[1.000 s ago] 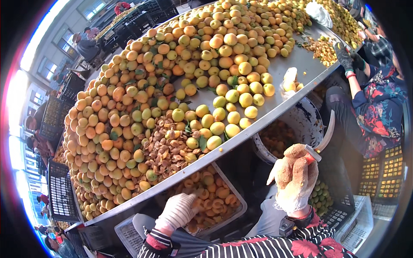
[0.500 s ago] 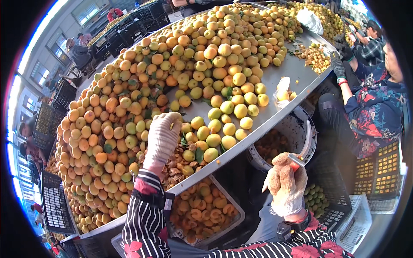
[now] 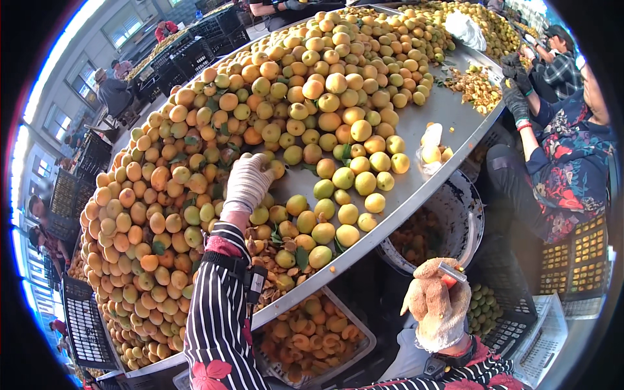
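My left hand (image 3: 249, 181), in a pale knit glove, reaches into the big heap of apricots (image 3: 153, 221) on the metal table. Its fingers curl around a yellow apricot (image 3: 278, 169) that shows beyond the fingertips. Below that wrist lie torn apricot pieces (image 3: 268, 260) among whole fruit and a few leaves. My right hand (image 3: 437, 302), in a tan-orange fuzzy glove, is closed beside a bucket, off the table. It grips a small tool with a metal end (image 3: 453, 272) and a red part; the glove hides the rest, so its exact kind is unclear.
A tray (image 3: 364, 338) of halved apricots sits under the table's metal edge (image 3: 364, 244). The bucket (image 3: 480, 221) has dark pulp inside. Crates with green fruit (image 3: 482, 309) stand right. A co-worker (image 3: 565, 169) in dark gloves sits at right; others work farther off.
My left hand has moved farther into the heap and now closes at another apricot. My right hand keeps the tool and has turned slightly. The view has shifted a little.
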A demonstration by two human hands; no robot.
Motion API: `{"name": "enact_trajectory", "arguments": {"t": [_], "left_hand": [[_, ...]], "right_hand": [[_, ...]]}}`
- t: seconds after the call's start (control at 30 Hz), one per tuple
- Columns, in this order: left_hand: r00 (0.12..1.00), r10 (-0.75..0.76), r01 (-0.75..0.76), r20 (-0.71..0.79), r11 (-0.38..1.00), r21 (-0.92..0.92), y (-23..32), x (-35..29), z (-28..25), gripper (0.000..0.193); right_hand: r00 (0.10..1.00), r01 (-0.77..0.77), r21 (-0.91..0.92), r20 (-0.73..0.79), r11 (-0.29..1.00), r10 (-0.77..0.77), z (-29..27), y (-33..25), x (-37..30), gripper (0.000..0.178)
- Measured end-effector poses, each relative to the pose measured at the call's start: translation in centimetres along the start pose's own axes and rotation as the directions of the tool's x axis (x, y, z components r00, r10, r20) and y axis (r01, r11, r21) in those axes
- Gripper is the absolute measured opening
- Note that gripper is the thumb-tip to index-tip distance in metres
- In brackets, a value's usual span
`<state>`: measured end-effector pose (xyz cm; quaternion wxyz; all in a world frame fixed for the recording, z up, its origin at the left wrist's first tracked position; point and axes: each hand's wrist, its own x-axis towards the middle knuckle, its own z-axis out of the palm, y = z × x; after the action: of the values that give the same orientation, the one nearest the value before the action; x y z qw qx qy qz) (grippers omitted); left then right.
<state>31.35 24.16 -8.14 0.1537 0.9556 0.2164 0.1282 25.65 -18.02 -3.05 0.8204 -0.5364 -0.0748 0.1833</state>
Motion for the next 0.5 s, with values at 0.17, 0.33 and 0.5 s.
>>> {"name": "enact_trajectory", "arguments": {"t": [0.17, 0.33, 0.5], "left_hand": [[0.996, 0.008, -0.039, 0.092, 0.937, 0.346, 3.2, 0.7, 0.0, 0.049], [1.0, -0.029, 0.027, 0.007, 0.973, 0.23, 3.8, -0.4, -0.3, 0.046], [0.979, 0.005, 0.199, 0.204, 0.202, -0.959, 6.4, -6.9, -3.9, 0.049]], "right_hand": [[0.996, 0.09, -0.066, -0.009, 0.994, -0.09, 0.6, 0.5, 0.3, 0.026], [0.999, 0.039, -0.007, 0.019, 0.999, -0.039, 0.6, -0.1, 0.0, 0.029], [0.986, 0.112, 0.009, 0.124, 0.994, -0.113, 0.5, 0.4, 0.3, 0.024]]}}
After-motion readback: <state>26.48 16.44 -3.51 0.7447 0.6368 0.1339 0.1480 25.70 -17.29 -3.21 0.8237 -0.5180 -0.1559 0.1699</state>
